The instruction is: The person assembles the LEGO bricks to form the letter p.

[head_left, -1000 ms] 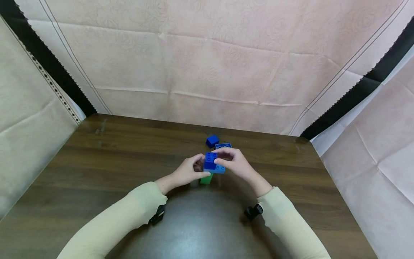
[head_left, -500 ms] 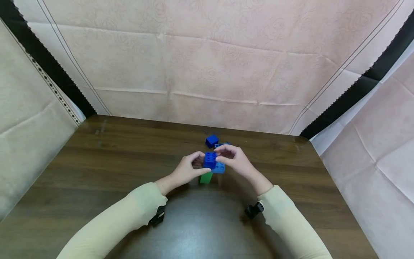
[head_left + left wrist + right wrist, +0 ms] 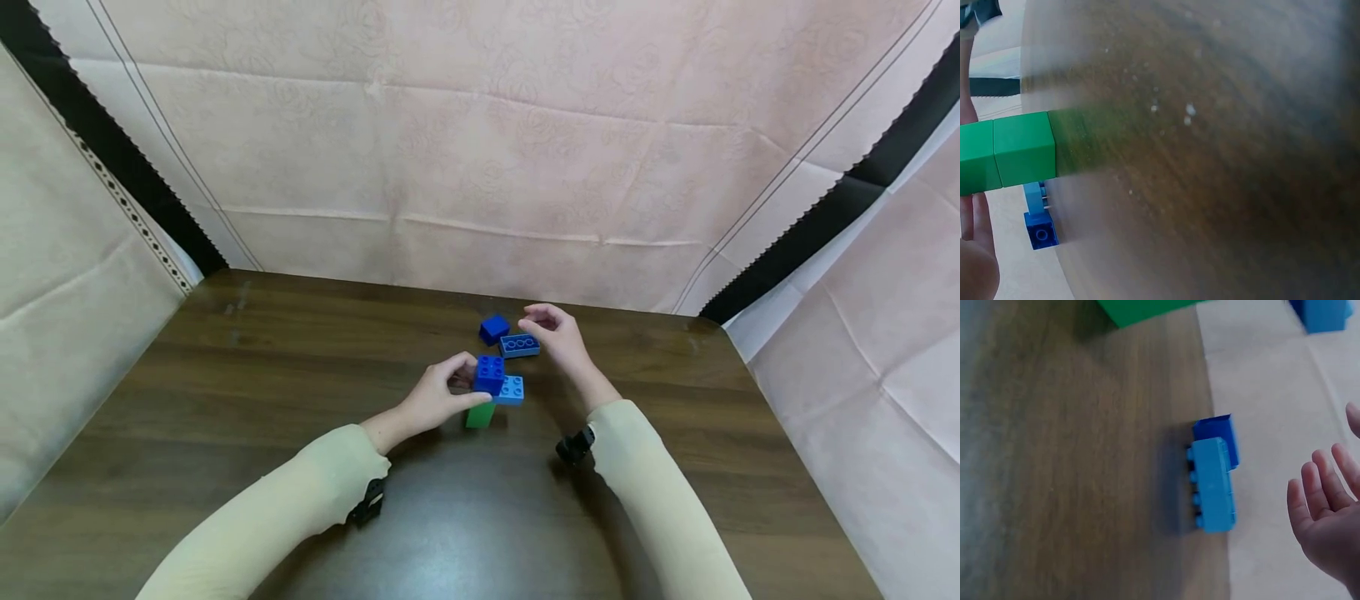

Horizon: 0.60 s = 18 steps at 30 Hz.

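My left hand grips a small stack of toy building bricks between thumb and fingers. A dark blue brick tops the stack, above a light blue brick that juts out to the right. Below them is a green column; the left wrist view shows two green bricks one on the other. My right hand holds nothing, its fingers loosely bent, just right of a loose light blue brick. Against that brick's far left end sits a loose dark blue brick.
The wooden table reaches back to a pale cloth wall, with more cloth at both sides. Both loose bricks lie near the table's far edge. A black wrist camera is on the right sleeve, another black one on the left.
My right hand has left the stack and moved away and to the right, uncovering the loose light blue brick. The left hand keeps its grip on the stack.
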Each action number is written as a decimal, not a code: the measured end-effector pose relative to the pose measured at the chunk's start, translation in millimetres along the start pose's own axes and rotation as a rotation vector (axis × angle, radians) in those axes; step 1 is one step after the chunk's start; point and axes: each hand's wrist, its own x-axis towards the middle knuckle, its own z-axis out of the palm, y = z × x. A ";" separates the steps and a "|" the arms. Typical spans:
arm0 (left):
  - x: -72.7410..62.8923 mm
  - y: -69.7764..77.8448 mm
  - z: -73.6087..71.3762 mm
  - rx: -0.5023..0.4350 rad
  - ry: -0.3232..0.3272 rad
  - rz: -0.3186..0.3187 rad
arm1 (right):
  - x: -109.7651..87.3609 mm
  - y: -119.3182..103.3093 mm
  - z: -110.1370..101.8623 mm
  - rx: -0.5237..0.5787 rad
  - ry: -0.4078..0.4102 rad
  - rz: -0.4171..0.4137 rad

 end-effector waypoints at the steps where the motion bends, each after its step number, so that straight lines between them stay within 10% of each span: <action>1: -0.1 0.3 -0.1 0.000 -0.001 0.000 | 3.6 2.9 1.8 -0.011 0.003 0.010; 18: -1.4 3.0 -0.8 -0.009 -0.006 -0.014 | 41.4 24.5 26.5 -0.138 -0.160 0.092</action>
